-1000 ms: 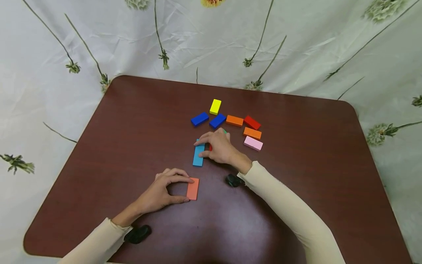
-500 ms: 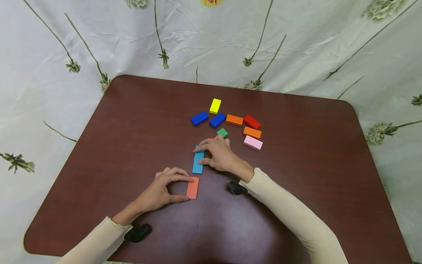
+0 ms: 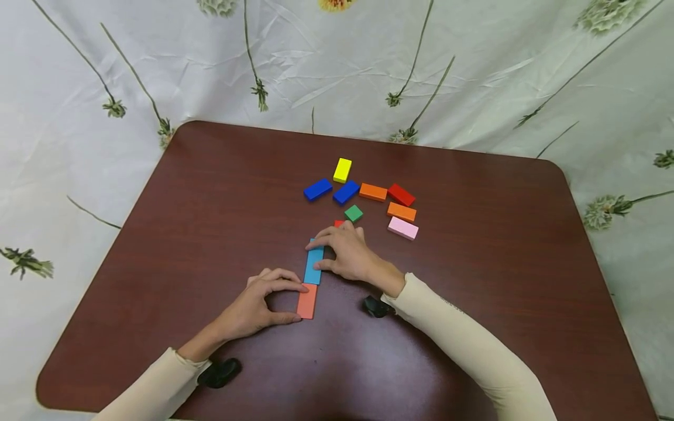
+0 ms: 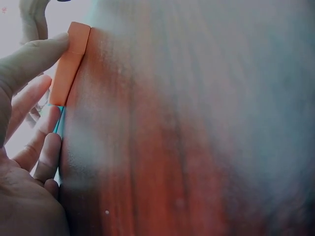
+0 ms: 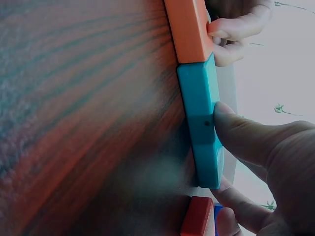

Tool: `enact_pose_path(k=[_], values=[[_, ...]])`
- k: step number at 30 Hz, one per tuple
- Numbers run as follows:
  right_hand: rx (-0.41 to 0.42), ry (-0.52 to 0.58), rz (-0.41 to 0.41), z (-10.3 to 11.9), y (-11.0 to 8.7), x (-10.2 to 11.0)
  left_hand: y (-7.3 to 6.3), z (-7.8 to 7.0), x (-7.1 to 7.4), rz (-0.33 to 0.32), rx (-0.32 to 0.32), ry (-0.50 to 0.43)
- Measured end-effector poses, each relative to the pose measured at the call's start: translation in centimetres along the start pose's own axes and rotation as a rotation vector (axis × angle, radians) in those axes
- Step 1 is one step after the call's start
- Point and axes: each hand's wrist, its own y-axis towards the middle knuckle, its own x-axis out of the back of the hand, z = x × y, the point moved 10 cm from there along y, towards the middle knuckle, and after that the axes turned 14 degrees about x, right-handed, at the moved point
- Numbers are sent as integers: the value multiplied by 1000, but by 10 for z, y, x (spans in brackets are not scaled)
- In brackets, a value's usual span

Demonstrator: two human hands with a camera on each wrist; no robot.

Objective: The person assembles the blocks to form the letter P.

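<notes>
My left hand (image 3: pixel 255 307) holds a salmon-orange block (image 3: pixel 307 304), thumb at its near end and index finger at its far end. Just beyond it, a longer light blue block (image 3: pixel 313 270) is pinched by my right hand (image 3: pixel 351 252). Both blocks lie flat on the table, end to end in one line. In the right wrist view the orange block (image 5: pixel 189 32) meets the light blue block (image 5: pixel 199 123), and my right thumb presses on top of the latter. A red block (image 3: pixel 339 223) is partly hidden behind my right fingers.
Beyond my right hand lie a green block (image 3: pixel 354 213), two blue ones (image 3: pixel 318 190), a yellow one (image 3: pixel 342 170), two orange ones (image 3: pixel 373 192), another red one (image 3: pixel 401 195) and a pink one (image 3: pixel 403 228). A flowered cloth (image 3: pixel 295 64) hangs behind the brown table (image 3: pixel 237 175).
My right hand has slid the light blue block toward me until it meets the end of the orange block. The green block has come into full view. My left hand has stayed in place.
</notes>
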Motion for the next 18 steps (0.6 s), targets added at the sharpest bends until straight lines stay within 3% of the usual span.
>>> enact_pose_path(k=[13, 18], values=[[-21, 43, -8, -3, -1, -4, 0, 4, 1, -5, 2, -29], [-30, 49, -53, -5, -4, 5, 5, 3, 6, -10, 20, -50]])
